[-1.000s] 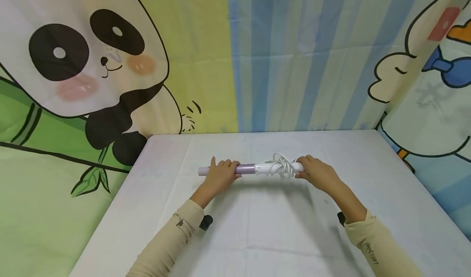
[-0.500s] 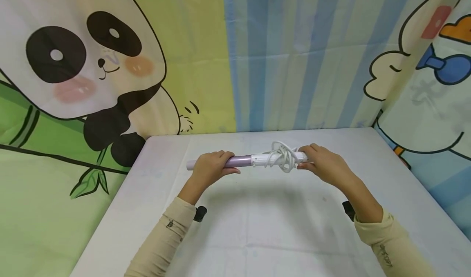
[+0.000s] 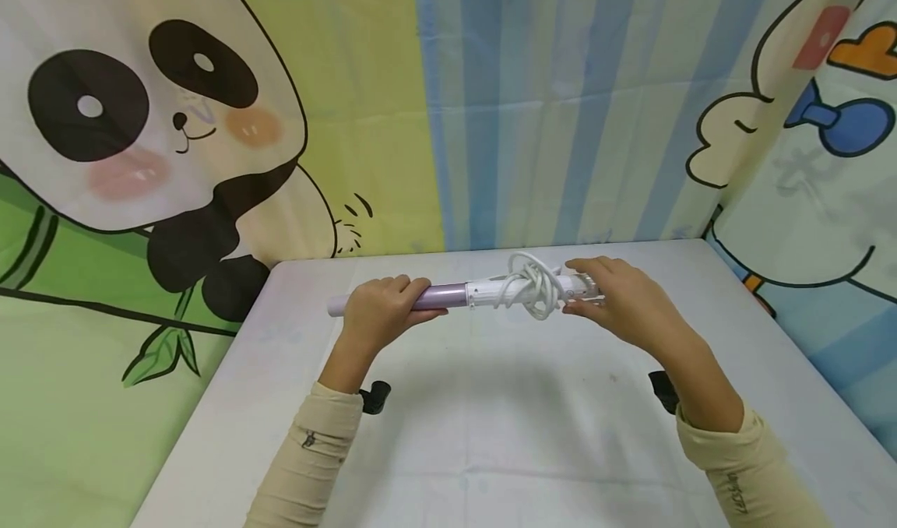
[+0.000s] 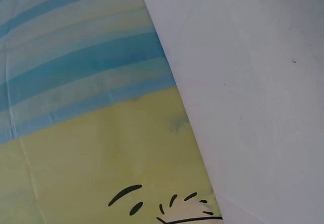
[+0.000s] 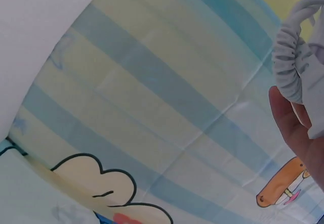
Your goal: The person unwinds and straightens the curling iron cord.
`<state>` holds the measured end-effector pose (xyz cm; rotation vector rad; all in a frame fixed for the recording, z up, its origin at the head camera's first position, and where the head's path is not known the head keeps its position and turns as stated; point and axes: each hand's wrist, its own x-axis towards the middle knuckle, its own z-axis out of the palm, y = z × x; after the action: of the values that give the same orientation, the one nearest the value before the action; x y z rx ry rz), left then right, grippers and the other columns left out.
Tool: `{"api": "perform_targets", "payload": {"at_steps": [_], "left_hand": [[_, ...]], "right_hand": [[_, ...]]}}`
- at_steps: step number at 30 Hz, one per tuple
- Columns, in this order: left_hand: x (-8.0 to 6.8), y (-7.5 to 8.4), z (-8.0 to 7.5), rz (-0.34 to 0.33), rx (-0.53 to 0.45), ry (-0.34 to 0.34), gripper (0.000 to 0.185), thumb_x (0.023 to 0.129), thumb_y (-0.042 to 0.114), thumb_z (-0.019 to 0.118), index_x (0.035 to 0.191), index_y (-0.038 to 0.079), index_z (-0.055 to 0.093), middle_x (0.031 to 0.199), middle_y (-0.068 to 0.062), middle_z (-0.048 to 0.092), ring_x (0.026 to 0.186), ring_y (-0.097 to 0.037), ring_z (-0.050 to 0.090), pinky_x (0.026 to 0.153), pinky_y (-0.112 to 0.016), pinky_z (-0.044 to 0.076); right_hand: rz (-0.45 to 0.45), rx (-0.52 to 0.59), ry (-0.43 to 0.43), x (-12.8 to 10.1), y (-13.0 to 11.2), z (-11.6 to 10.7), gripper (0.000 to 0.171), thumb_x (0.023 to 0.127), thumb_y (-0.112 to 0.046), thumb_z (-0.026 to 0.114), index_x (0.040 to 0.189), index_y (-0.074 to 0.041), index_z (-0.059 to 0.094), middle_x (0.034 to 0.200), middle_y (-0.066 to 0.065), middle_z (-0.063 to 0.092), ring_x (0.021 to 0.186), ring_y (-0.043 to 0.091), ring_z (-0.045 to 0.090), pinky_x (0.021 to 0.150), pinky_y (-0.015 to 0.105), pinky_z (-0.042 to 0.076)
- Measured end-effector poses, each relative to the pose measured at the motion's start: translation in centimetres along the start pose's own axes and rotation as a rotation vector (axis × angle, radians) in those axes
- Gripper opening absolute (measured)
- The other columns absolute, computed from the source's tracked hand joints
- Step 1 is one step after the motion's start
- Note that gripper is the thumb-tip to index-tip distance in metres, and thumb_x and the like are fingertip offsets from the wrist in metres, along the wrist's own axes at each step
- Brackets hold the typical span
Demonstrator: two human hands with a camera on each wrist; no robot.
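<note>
Bench (image 3: 490, 434) edges: far edge butts the striped backdrop (image 3: 546, 100), left edge runs along the panda cloth (image 3: 140, 123), right edge meets the duck cloth (image 3: 827, 162). White top is bare in front of your hands, room on both sides of the forearms toward the near edge. Left wrist view shows only bench surface (image 4: 253, 82) and backdrop, no hand. No containers visible in any view.

Curling iron (image 3: 462, 296) is held above the bench, lying approx. horizontal, left to right, w/ shadow on the top beneath it. Purple barrel sits at centre-left, white tip pokes out past your left hand (image 3: 381, 314). Left grip: fingers curled over the barrel, thumb under, wrapped closed on it. White cord (image 3: 532, 290) is bundled in loops around the white handle section, just left of your right hand (image 3: 617, 302). Right grip: fingers and thumb pinch the handle end, fingertips touching the cord bundle. Right wrist view confirms cord coils (image 5: 293, 57) against your fingers (image 5: 291, 118). Hands well apart, one at each end; beige sleeves (image 3: 308, 450) on both arms.
</note>
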<state>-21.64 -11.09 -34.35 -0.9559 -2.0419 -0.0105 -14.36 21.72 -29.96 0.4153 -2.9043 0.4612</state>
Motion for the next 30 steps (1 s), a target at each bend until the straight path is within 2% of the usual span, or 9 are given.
{"api": "perform_targets", "payload": {"at_steps": [4,8,10,13,15,17,20,25,30], "left_hand": [[0.1,0.3,0.1,0.001,-0.006,-0.011,0.044,0.068,0.055,0.071,0.081,0.014,0.060,0.060,0.000,0.060,0.045,-0.014,0.055,0.042,-0.027,0.043],[-0.1,0.4,0.3,-0.021,-0.010,-0.012,0.044,0.067,0.054,0.072,0.082,0.014,0.061,0.060,-0.001,0.061,0.045,-0.014,0.055,0.042,-0.027,0.043],[-0.1,0.4,0.5,-0.031,-0.013,-0.014,0.044,0.068,0.055,0.071,0.082,0.014,0.061,0.061,-0.001,0.062,0.045,-0.014,0.055,0.042,-0.027,0.043],[-0.3,0.4,0.6,-0.047,-0.019,-0.021,0.044,0.068,0.055,0.071,0.083,0.015,0.061,0.061,-0.001,0.062,0.045,-0.014,0.054,0.042,-0.028,0.042],[-0.7,0.4,0.6,-0.065,-0.018,-0.025,0.044,0.068,0.055,0.071,0.083,0.015,0.062,0.061,-0.001,0.062,0.045,-0.014,0.054,0.041,-0.028,0.042],[-0.6,0.5,0.7,-0.079,-0.028,-0.019,0.044,0.066,0.054,0.073,0.084,0.015,0.063,0.061,-0.001,0.062,0.044,-0.015,0.053,0.041,-0.029,0.041],[-1.2,0.5,0.6,-0.111,-0.041,-0.005,0.044,0.063,0.051,0.076,0.084,0.014,0.064,0.060,-0.002,0.062,0.043,-0.015,0.051,0.041,-0.030,0.041],[-1.9,0.6,0.8,-0.139,-0.074,0.003,0.044,0.063,0.049,0.077,0.084,0.013,0.065,0.060,-0.003,0.061,0.042,-0.015,0.049,0.041,-0.031,0.041],[-1.9,1.0,1.7,-0.153,-0.111,0.011,0.044,0.061,0.049,0.077,0.085,0.014,0.066,0.060,-0.002,0.062,0.042,-0.015,0.049,0.041,-0.030,0.041]], "right_hand": [[0.032,0.136,-0.004,-0.8,0.9,-1.0,0.064,0.083,-0.038,0.064,0.134,-0.006,0.042,0.126,0.019,0.050,0.111,0.037,0.047,0.086,0.054,0.041],[0.065,0.270,0.107,-2.0,2.1,-1.8,0.057,0.088,-0.034,0.059,0.135,-0.008,0.039,0.133,0.020,0.046,0.116,0.042,0.043,0.086,0.060,0.039],[0.085,0.300,0.164,-2.5,2.7,-1.8,0.053,0.091,-0.032,0.055,0.136,-0.010,0.038,0.132,0.019,0.048,0.114,0.039,0.046,0.087,0.051,0.043],[0.102,0.354,0.223,-3.1,3.7,-1.3,0.047,0.094,-0.028,0.049,0.136,-0.010,0.039,0.130,0.018,0.049,0.115,0.033,0.046,0.092,0.040,0.042],[0.112,0.404,0.246,-3.2,4.2,-0.7,0.043,0.096,-0.025,0.046,0.136,-0.011,0.040,0.130,0.015,0.049,0.117,0.019,0.046,0.092,0.022,0.039],[0.120,0.474,0.270,-3.6,4.6,-0.2,0.040,0.097,-0.023,0.042,0.136,-0.011,0.040,0.130,0.015,0.048,0.115,0.007,0.046,0.093,0.015,0.037],[0.106,0.590,0.269,-3.5,4.8,1.3,0.040,0.099,-0.021,0.036,0.137,-0.009,0.038,0.133,0.016,0.046,0.107,-0.007,0.045,0.084,0.004,0.035],[0.096,0.767,0.233,-3.5,4.8,3.4,0.044,0.101,-0.026,0.027,0.138,-0.005,0.037,0.131,0.013,0.044,0.102,-0.003,0.049,0.083,0.010,0.042],[0.061,0.817,0.259,-4.0,5.4,3.9,0.042,0.101,-0.022,0.026,0.135,0.000,0.039,0.124,-0.003,0.046,0.101,0.000,0.052,0.082,0.013,0.045]]}}
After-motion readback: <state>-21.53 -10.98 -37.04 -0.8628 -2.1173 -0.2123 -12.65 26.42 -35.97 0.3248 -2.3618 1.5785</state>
